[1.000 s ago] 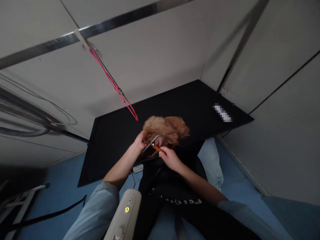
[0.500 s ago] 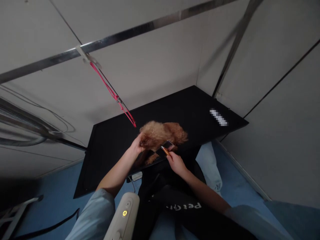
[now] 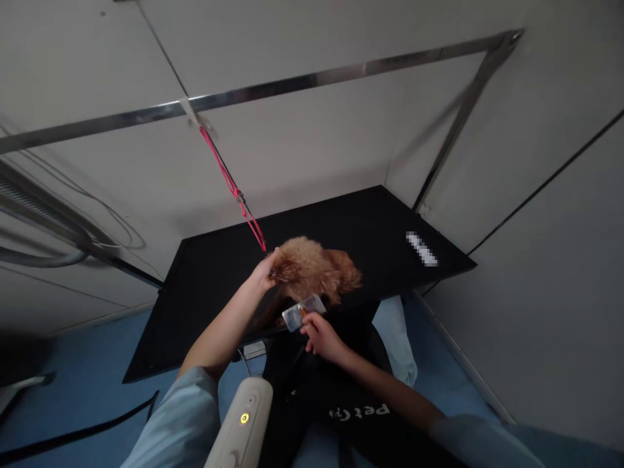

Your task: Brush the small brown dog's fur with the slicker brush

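Note:
A curly-haired brown dog (image 3: 312,266) is at the front edge of a black grooming table (image 3: 214,260). My left hand (image 3: 266,273) holds the dog at its left side, with the fingers partly buried in the fur. In my right hand (image 3: 322,338) is a slicker brush (image 3: 294,318), gripped by its orange handle. Its wide rectangular head lies just below the dog's fur, near the table edge. Whether the pins touch the coat cannot be made out.
A pink grooming loop (image 3: 227,172) hangs from a metal bar (image 3: 273,88) down to the table behind the dog. A blurred white item (image 3: 422,249) lies on the table's right. A pale device with a yellow light (image 3: 241,422) is close below. A hose (image 3: 43,257) runs at left.
My right hand has moved left and toward me with the brush, whose head has turned and now shows broadside below the dog. My left hand stays on the dog. The view has shifted slightly.

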`<state>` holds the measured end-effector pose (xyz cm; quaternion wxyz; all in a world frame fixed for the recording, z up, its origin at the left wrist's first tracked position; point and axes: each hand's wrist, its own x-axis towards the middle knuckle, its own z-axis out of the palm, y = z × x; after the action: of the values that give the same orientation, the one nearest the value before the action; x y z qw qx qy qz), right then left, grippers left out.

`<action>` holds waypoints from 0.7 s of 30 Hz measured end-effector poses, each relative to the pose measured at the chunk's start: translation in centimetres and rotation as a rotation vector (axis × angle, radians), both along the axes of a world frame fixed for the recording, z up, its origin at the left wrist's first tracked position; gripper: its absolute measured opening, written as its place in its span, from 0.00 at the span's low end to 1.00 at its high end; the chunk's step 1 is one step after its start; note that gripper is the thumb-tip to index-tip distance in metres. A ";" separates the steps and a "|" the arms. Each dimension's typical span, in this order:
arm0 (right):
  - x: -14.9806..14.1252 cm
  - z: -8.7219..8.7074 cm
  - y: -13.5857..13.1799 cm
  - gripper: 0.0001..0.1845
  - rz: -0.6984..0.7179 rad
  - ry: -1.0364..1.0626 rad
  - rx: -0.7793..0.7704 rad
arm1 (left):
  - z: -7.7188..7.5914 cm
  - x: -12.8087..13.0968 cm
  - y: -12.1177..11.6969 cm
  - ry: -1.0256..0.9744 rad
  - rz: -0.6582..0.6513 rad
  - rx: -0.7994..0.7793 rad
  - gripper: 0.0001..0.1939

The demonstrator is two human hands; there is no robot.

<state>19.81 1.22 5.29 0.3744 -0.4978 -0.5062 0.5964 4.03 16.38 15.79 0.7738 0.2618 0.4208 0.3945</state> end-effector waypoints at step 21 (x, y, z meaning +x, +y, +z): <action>3.4 4.6 0.2 0.18 0.250 -0.097 0.087 | 1.2 2.2 -0.4 -0.049 -0.028 -0.025 0.24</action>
<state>23.19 1.42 9.90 0.2935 -0.4424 -0.6071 0.5913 6.20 15.97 16.94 0.7923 0.2484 0.4030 0.3848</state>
